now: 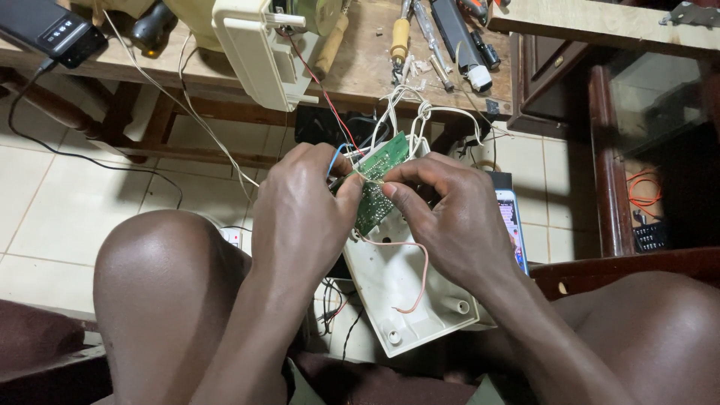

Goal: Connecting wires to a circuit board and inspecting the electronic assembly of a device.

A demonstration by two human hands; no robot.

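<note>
Board: green circuit board (pixel 381 180) held tilted between both hands, above the open end of a white plastic casing (pixel 401 289), between the person's knees.
Left hand: left hand (pixel 304 214) curled around the board's left edge, thumb and fingertips pinched narrow on the board and on a thin wire at its face; a blue wire (pixel 334 156) loops over the knuckles.
Right hand: right hand (pixel 454 217) grips the board's right side, thumb and forefinger pressed together on the same spot, meeting the left fingertips.
Wires: white wires (pixel 420 112) rise from the board's top edge toward the bench; a pink wire (pixel 420 270) trails down into the casing.
Casing: lies open side up, under the hands, with screw posts near its lower corners.
Bench: wooden workbench (pixel 360 79) beyond the hands, carrying a cream appliance housing (pixel 259 52), a red wire (pixel 319 82) and yellow-handled screwdrivers (pixel 401 37).
Floor: pale tiles (pixel 67 202), with a phone (pixel 511 221) just right of the right hand.
</note>
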